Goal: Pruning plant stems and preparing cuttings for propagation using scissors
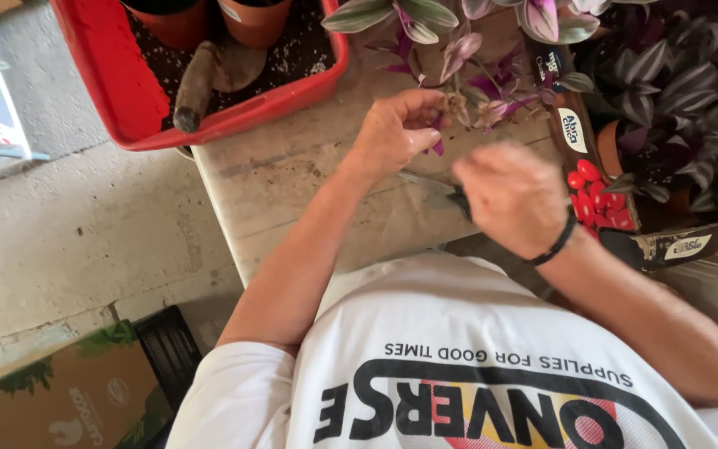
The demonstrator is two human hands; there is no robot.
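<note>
Over rough wooden table [292, 179]: left hand [392, 133] pinches leafy purple cutting [459, 104]; right hand [513, 198] blurred, grip unclear.

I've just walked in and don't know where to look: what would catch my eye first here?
Probably the left hand pinching a purple-and-green plant cutting over the worn table, with the blurred right hand close beside it. Next, the bright red tray at upper left, holding terracotta pots and a trowel on soil.

Home potting area, likely garage or patio: concrete floor [68, 224] showing, worn wooden bench [292, 183] carrying a red tray [139, 100] of soil with terracotta pots [255, 21], purple-leaved plants [675, 91] crowding alongside.
</note>
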